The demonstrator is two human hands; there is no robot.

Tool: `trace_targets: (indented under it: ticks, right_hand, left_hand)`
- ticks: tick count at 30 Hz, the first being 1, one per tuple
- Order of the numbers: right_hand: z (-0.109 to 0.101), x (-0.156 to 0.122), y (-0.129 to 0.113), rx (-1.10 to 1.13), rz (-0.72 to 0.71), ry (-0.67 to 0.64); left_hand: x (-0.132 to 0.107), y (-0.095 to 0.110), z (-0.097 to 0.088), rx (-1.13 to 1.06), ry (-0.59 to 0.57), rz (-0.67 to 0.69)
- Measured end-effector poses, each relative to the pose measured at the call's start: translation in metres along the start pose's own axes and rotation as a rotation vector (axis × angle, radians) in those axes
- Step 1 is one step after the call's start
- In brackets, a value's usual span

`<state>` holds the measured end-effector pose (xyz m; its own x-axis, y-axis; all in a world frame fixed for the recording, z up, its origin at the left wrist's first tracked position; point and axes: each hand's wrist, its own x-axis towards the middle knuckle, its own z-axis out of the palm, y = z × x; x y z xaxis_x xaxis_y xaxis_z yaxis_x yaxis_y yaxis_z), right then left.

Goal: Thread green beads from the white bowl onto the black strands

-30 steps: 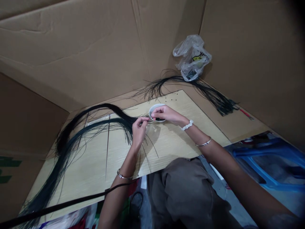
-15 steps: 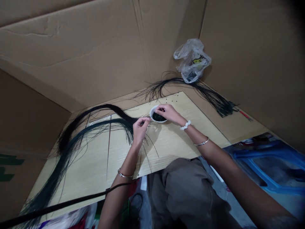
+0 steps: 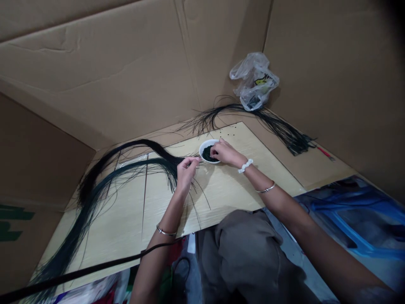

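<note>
Walls: corrugated cardboard sheets (image 3: 110,71), creased and seamed, meeting in a corner.
Surface: pale wood-grain board (image 3: 120,228), flat and smooth.
Fibres: long, glossy black fibres (image 3: 95,179) sweep in two tapering arcs across the board to the left hand; a second black bundle (image 3: 284,131) lies beyond the board, just beside a crumpled clear plastic bag (image 3: 255,80).
Bowl: small round white bowl (image 3: 205,145) on the board, holding dark granular pieces (image 3: 208,154).
Left hand (image 3: 186,173): curled, pinching the fibre ends near the bowl.
Right hand (image 3: 225,153): fingertips (image 3: 212,153) among the pieces at the bowl; any grip cannot be told.
</note>
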<state>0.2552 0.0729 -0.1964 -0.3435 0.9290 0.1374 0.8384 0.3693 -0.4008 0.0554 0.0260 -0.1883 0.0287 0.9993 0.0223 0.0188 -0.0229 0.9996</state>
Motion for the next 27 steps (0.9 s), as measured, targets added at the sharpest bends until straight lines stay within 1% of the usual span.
trace_targets:
  ticks: [3, 8, 14, 19, 23, 27]
  right_hand:
    - [-0.0014, 0.0003, -0.0013, -0.033, -0.005, -0.013]
    - [-0.0024, 0.0005, -0.0044, -0.075, -0.014, -0.045]
    - [-0.0012, 0.0025, -0.0039, -0.056, -0.018, -0.043]
    - [-0.0029, 0.0049, -0.0071, -0.044, -0.039, -0.066]
    - [-0.0063, 0.0054, -0.0072, 0.005, -0.062, -0.054]
    - [-0.0074, 0.0081, -0.0014, 0.146, -0.124, -0.008]
  left_hand:
    - [0.0, -0.0003, 0.0004, -0.093, -0.023, -0.054]
    - [-0.0005, 0.0006, 0.0009, -0.102, -0.027, -0.062]
    - [-0.0006, 0.0009, 0.0006, -0.095, -0.017, -0.069]
    - [-0.0006, -0.0004, 0.0006, -0.092, -0.023, -0.069]
    - [-0.0012, 0.0016, 0.0006, -0.092, -0.017, -0.078]
    - [-0.0013, 0.0029, 0.0001, -0.101, -0.009, -0.063]
